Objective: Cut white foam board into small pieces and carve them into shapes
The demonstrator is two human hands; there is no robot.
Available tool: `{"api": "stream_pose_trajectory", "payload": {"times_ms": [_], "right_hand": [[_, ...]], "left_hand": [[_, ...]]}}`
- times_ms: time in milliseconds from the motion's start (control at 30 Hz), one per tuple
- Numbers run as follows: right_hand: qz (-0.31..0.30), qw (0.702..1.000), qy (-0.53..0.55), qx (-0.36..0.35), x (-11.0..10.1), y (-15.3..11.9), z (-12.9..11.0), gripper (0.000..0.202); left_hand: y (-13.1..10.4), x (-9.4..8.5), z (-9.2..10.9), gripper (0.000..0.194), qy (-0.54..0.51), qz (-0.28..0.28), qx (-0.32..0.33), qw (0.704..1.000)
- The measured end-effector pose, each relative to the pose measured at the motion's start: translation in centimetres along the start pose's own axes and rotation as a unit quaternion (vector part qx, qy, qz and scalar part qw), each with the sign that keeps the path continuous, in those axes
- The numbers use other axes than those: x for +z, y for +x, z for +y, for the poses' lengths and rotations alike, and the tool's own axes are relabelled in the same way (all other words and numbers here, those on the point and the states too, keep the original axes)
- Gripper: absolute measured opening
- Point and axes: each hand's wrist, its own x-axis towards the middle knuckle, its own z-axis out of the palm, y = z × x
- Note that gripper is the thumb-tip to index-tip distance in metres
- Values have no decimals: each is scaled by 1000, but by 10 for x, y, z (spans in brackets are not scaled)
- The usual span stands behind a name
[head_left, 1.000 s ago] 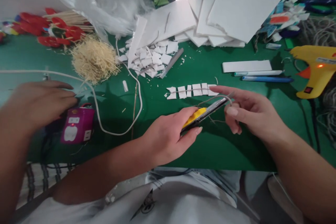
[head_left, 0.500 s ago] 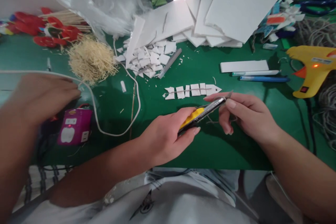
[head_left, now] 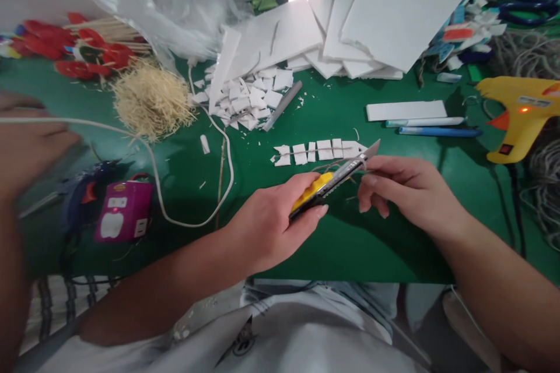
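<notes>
The left hand is closed around a yellow utility knife, with the blade pointing up and to the right, above the near middle of the green tabletop. The right hand is just to the right of the blade, and its fingers pinch a thin string that lies against the blade. Just beyond the knife tip, a row of small white foam pieces lies on the tabletop. Farther away there is a heap of cut foam scraps, and behind it big white foam sheets are piled. On the right, a yellow glue gun rests with its small light on, and a white strip with two pens lies near it. On the left are a bundle of thin sticks, a white cable and a pink power adapter. At the far left edge, another person's hand is blurred, near a blue glue gun.
</notes>
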Motion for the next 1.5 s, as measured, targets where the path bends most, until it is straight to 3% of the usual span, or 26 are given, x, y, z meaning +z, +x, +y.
{"api": "stream_pose_trajectory", "payload": {"times_ms": [133,233,367,500,700,867,1033,1167,1333,1500], "right_hand": [[-37,994,-86,-60,-5,2,1,21],[-59,977,-156,-134,-12,1,2,27],[-1,974,-146,-172,-19,-5,1,42],[76,985,-45,-151,-15,-8,0,50],[-52,992,88,-76,-6,-1,1,51],[-118,984,124,-40,-6,0,1,51],[-77,992,99,-21,-3,0,0,36],[-42,998,49,-8,1,3,1,35],[11,995,94,-39,4,3,1,37],[5,995,83,-56,4,1,-2,38]], "left_hand": [[-1,1,0,37,2,-9,7,1000],[-2,1,2,37,10,-18,13,1000],[-3,3,0,36,13,-44,20,999],[-4,8,-6,34,13,-43,54,998],[-6,11,-9,31,33,-67,71,995],[-6,13,-9,32,30,-38,75,996],[-4,11,-7,33,26,-15,67,997],[-2,7,-2,35,23,-31,37,999],[-3,5,0,36,24,-24,21,999],[-1,0,0,33,27,-25,-4,999]]}}
